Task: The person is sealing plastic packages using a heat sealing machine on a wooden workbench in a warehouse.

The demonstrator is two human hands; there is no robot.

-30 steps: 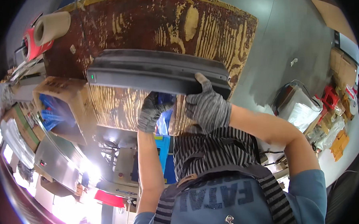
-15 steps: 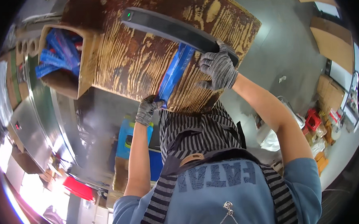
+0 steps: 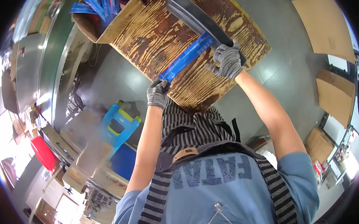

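A long, flat blue plastic bag [image 3: 185, 59] lies slantwise over the worn wooden tabletop [image 3: 144, 45]. My gloved left hand [image 3: 157, 93] pinches its near end at the table's edge. The bag's far end meets the side of a long black bar-shaped device [image 3: 201, 21] with a small green light, which looks like a bag sealer; where they meet is partly hidden. At the device's near end, my gloved right hand [image 3: 227, 61] curls its fingers over the bar, its thumb sticking out toward the bag.
On the table's far left corner, a cardboard box [image 3: 121, 20] holds several blue packages [image 3: 99, 7]. Below left of the table stands a blue and green plastic stool [image 3: 115, 125]. Cardboard sheets [image 3: 324, 27] lean along the right side, and a metal counter [image 3: 29, 58] runs at the left.
The whole view has turned clockwise, bringing the box higher and more of the stool into sight. Both hands keep their places on the bag and the black device.
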